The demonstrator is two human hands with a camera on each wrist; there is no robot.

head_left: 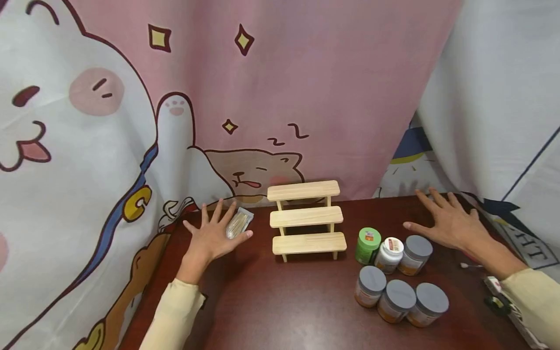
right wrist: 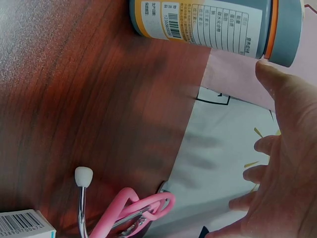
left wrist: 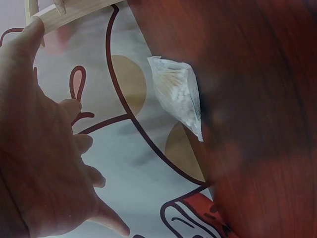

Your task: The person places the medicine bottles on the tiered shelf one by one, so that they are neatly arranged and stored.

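Observation:
My left hand (head_left: 212,238) is held over the table's left part with its fingers spread, holding nothing. Close by its fingers lies a clear bag of cotton swabs (head_left: 240,222), also seen in the left wrist view as a bag (left wrist: 177,94). On the right, my right hand (head_left: 452,223) has its fingers spread too and grips nothing. Nearest to its thumb is a grey-lidded jar (head_left: 415,255), whose printed label (right wrist: 213,25) shows in the right wrist view. Beside that jar stand a white bottle (head_left: 389,255) and a green jar (head_left: 368,246).
A three-step wooden stand (head_left: 306,217) is at the table's back centre. Several more grey-lidded jars (head_left: 396,301) form a front row. Far right are a pink stethoscope (right wrist: 119,213) and a small box (right wrist: 25,225). A printed curtain (head_left: 350,97) hangs behind the table (head_left: 262,311).

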